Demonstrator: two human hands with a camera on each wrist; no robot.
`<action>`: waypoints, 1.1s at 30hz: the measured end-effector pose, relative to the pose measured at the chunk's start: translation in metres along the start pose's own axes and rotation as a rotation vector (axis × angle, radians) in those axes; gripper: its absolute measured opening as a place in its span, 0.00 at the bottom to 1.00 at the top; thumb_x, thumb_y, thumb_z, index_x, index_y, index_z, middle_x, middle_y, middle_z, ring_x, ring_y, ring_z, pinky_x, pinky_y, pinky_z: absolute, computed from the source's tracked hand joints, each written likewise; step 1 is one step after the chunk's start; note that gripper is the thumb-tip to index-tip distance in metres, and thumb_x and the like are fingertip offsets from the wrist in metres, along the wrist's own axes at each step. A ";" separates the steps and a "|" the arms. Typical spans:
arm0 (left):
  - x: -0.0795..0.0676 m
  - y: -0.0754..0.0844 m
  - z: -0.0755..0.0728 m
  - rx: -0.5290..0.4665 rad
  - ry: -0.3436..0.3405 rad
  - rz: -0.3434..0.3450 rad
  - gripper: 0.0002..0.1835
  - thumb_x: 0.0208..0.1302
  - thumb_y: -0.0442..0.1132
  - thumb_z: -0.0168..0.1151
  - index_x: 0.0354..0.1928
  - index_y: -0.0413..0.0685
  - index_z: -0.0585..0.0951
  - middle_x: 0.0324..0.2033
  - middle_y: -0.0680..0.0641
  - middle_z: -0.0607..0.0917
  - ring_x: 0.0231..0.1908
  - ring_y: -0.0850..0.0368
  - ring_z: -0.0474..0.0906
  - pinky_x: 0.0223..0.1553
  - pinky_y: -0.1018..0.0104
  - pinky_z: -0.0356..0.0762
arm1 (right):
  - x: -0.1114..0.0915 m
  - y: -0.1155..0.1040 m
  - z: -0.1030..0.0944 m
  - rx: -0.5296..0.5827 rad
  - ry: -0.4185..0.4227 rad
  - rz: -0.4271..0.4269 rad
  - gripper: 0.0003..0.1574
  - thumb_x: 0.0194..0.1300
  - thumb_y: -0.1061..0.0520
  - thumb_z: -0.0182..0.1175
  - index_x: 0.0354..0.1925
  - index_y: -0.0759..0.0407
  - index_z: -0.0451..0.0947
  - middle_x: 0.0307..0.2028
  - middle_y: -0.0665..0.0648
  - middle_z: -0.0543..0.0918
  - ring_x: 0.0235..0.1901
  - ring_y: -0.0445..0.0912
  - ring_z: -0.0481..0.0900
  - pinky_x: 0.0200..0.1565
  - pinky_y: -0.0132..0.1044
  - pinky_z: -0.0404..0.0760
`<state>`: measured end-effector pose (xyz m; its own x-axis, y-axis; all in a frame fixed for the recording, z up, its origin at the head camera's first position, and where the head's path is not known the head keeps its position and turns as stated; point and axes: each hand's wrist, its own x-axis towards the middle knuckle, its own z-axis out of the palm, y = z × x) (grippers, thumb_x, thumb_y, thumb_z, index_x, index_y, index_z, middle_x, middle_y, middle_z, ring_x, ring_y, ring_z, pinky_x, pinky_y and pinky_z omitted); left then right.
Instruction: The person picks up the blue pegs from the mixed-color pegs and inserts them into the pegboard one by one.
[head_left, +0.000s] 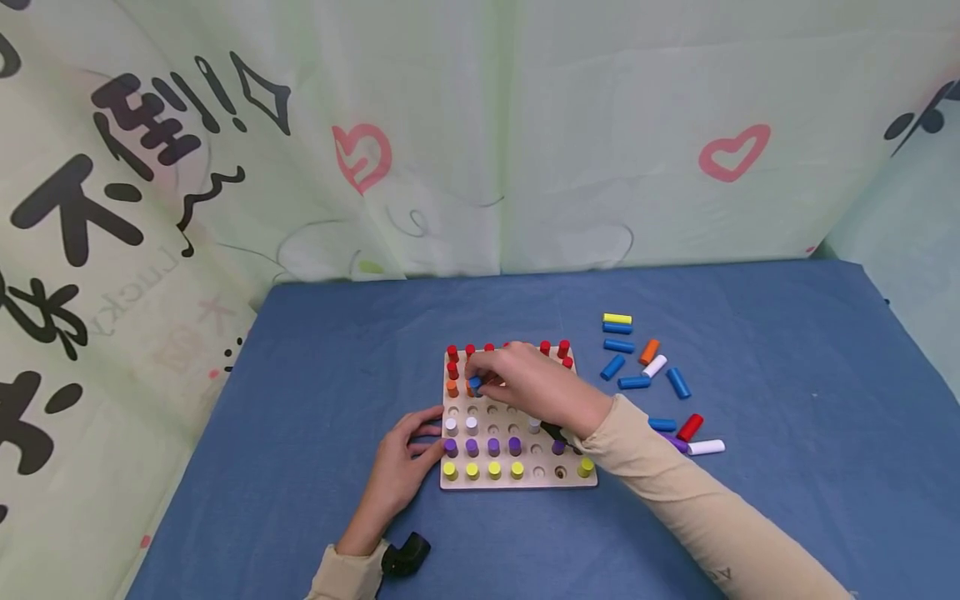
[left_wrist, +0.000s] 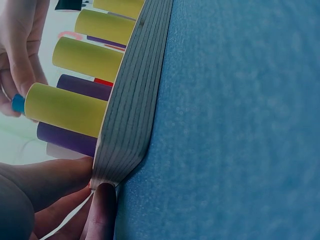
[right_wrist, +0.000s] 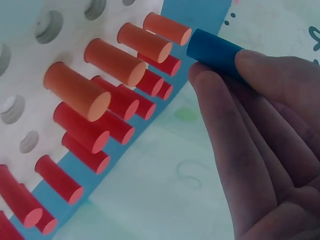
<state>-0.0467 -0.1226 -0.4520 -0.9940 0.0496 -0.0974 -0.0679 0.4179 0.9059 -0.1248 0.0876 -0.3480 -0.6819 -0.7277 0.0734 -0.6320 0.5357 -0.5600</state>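
Note:
A blue peg [right_wrist: 215,52] is pinched between the thumb and fingers of my right hand [head_left: 536,383]. In the head view it is above the upper left part of the wooden pegboard [head_left: 517,482], by the orange pegs [right_wrist: 115,62]. At the board's left edge, my left hand [head_left: 405,458] touches the wood with thumb and fingertips; the left wrist view shows them at its corner. Red pegs [right_wrist: 59,179] stand along the far rows. White pegs [head_left: 472,426], purple pegs [head_left: 493,447] and yellow pegs [head_left: 495,470] fill parts of the nearer rows. My right hand hides some of the board.
Right of the board, several loose blue pegs [head_left: 634,382] lie on the blue cloth [head_left: 337,358], with an orange peg [head_left: 649,352], a yellow peg [head_left: 617,318], a red peg [head_left: 690,427] and white ones. A printed curtain [head_left: 600,167] hangs behind. My right sleeve [head_left: 675,500] crosses the board's right side.

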 end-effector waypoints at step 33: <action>0.000 -0.003 -0.001 -0.024 -0.002 0.027 0.23 0.66 0.31 0.64 0.63 0.41 0.77 0.56 0.41 0.79 0.51 0.48 0.80 0.48 0.63 0.83 | 0.034 0.007 0.016 0.011 -0.198 -0.044 0.09 0.65 0.64 0.65 0.45 0.60 0.83 0.39 0.53 0.86 0.39 0.42 0.84 0.44 0.33 0.83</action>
<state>-0.0465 -0.1246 -0.4546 -0.9954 0.0625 -0.0733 -0.0428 0.3948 0.9178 -0.1469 0.0599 -0.3628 -0.5677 -0.8207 -0.0650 -0.6544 0.4977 -0.5692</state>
